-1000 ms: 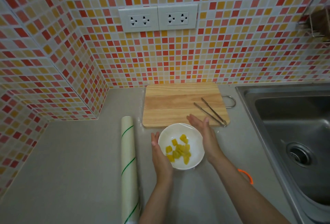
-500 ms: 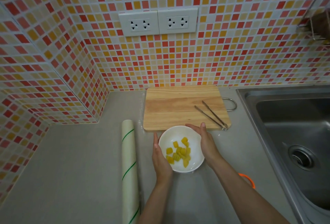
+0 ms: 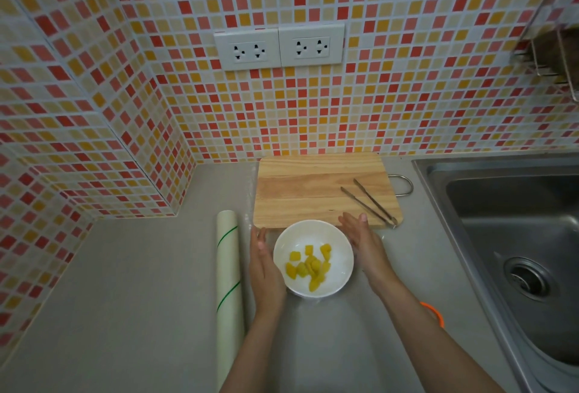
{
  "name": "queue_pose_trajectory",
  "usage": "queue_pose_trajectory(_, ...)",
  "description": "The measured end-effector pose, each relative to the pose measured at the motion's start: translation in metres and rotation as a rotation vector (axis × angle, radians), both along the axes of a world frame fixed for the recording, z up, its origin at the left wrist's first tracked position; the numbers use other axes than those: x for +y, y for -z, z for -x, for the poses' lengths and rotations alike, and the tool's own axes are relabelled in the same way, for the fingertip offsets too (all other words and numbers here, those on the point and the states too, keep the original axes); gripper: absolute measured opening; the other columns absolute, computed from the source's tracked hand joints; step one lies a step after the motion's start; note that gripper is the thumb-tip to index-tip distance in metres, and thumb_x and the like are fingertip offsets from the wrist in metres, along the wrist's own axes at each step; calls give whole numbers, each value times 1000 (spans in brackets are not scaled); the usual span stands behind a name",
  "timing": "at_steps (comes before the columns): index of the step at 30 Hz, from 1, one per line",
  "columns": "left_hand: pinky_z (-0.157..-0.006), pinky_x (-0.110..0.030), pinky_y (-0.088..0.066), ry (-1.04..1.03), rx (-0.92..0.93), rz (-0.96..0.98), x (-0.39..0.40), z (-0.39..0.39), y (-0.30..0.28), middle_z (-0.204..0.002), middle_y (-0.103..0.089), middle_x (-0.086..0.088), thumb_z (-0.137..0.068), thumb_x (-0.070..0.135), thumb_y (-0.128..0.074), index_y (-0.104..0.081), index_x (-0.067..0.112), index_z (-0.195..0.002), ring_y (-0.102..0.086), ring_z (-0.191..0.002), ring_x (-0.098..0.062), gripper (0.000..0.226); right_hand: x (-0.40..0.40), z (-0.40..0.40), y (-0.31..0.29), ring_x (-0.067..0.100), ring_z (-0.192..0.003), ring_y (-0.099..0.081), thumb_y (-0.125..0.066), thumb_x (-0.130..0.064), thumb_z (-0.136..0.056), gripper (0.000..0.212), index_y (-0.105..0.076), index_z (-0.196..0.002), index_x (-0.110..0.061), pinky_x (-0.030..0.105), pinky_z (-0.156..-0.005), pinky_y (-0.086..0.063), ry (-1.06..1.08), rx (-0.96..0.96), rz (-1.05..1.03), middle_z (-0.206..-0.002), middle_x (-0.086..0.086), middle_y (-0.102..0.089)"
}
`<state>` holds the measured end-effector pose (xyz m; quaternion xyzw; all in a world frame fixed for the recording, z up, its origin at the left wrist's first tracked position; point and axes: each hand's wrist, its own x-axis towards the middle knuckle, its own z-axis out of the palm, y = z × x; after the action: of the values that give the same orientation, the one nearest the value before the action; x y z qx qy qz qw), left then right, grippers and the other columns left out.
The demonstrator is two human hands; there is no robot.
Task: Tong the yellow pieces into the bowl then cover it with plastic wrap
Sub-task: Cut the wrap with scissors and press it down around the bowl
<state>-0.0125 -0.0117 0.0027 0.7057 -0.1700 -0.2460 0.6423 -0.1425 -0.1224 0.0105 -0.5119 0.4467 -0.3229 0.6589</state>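
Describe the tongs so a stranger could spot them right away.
Start at the steel sink on the right; the pale wooden cutting board lies left of it. The thin metal tongs rest on the board's right part, the only metal tool on it.

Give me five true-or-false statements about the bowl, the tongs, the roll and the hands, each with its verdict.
1. The yellow pieces lie in the white bowl. True.
2. The tongs are held in the right hand. False: they lie on the cutting board; the hand holds nothing.
3. The plastic wrap roll lies left of the bowl. True.
4. The left hand grips the roll. False: it is at the bowl's left side, fingers straight.
5. The bowl stands in the sink. False: it stands on the counter, in front of the board.
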Motion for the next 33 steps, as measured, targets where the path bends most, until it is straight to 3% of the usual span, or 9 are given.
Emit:
queue_pose_trajectory(6,-112,-27,-25,37,-23,43,15,50,7,-153,-23,9,-88,48,-24,-11,25,-148,-27,-138,-6,66,-2,-13,-12,9,-124,-49,-26,-65,-79,72,-51,-131,-20,30,-105,-36,-149,-99,11,-135,-1,-55)
queue_pose_trajectory(10,-101,-12,-35,10,41,107,3,37,8,-148,-32,7,-99,29,-21,-19,25,-145,-38,-130,-8,46,4,-18,-4,5,-124,-50,-26,-64,-82,55,-54,-122,-39,29,-105,-38,-162,-44,36,-136,-8,-54)
queue_pose_trajectory(14,-107,-29,-36,-34,85,109,-10,26,8,-147,-40,-3,-101,26,-21,-30,21,-144,-41,-131,-15,44,11,-21,1,0,-116,-54,-27,-51,-94,35,-60,-108,-48,23,-95,-42,-28,-45,52,-128,-14,-59)
queue_pose_trajectory(21,-79,4,-35,37,31,56,-11,-6,9,-134,-55,-5,-102,26,-23,-42,23,-138,-51,-118,-10,41,38,-8,-1,11,-118,-57,-33,-49,-96,40,-61,-117,-31,37,-103,-45,57,-30,46,-125,-4,-63)
queue_pose_trajectory(23,-91,1,-31,3,-6,87,-3,-10,6,-136,-52,0,-99,35,-21,-42,36,-132,-45,-121,2,39,50,3,-2,7,-109,-61,-34,-50,-93,37,-64,-109,-35,29,-91,-48,115,-17,137,-113,-8,-68)
queue_pose_trajectory(25,-101,-8,-28,-28,-4,113,5,-10,6,-140,-48,2,-93,44,-21,-38,33,-135,-40,-123,9,46,51,9,-6,6,-104,-62,-35,-49,-93,31,-63,-104,-40,21,-83,-45,188,13,177,-108,-8,-69)
queue_pose_trajectory(28,-106,-27,-34,-27,192,184,11,-3,8,-139,-48,3,-98,41,-17,-35,33,-134,-44,-126,-3,42,37,7,-13,8,-114,-56,-33,-50,-91,44,-58,-120,-29,17,-89,-40,145,0,173,-123,-4,-62)
queue_pose_trajectory(32,-82,-18,-47,-43,419,189,10,11,13,-116,-62,17,-99,40,-20,-53,40,-110,-59,-101,2,34,19,-8,-9,7,-125,-47,-25,-44,-96,45,-52,-128,-27,28,-106,-35,-59,-38,65,-133,-8,-53)
queue_pose_trajectory(33,-85,-19,-47,-41,426,176,9,14,15,-114,-63,18,-99,38,-21,-54,40,-111,-58,-104,-1,35,18,-12,-4,10,-123,-48,-25,-44,-97,43,-55,-124,-29,31,-106,-36,-89,-38,25,-131,-7,-55)
